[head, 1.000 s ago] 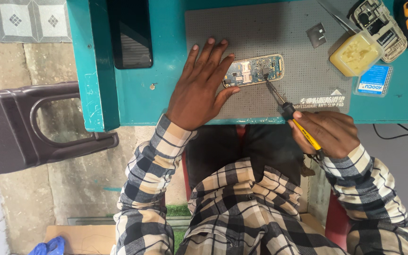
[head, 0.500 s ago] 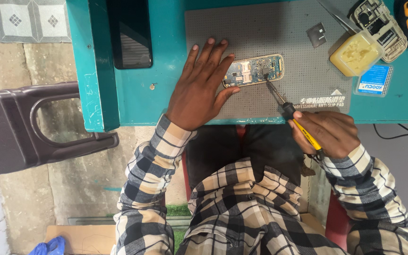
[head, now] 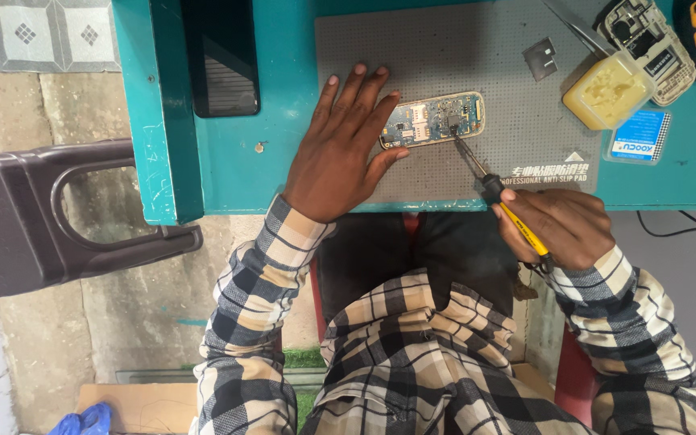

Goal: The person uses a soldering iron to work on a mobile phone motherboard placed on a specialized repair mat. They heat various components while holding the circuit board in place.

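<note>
Teal table (head: 283, 161), grey mat (head: 445, 48), blue circuit board (head: 432, 119)

Yellow flux tub (head: 608, 90), dark phone (head: 221, 55)

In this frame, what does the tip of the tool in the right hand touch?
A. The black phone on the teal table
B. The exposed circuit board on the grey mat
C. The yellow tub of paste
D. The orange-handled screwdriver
B: the right hand holds a soldering iron whose tip meets the circuit board, which the left hand steadies on the grey mat.
</note>
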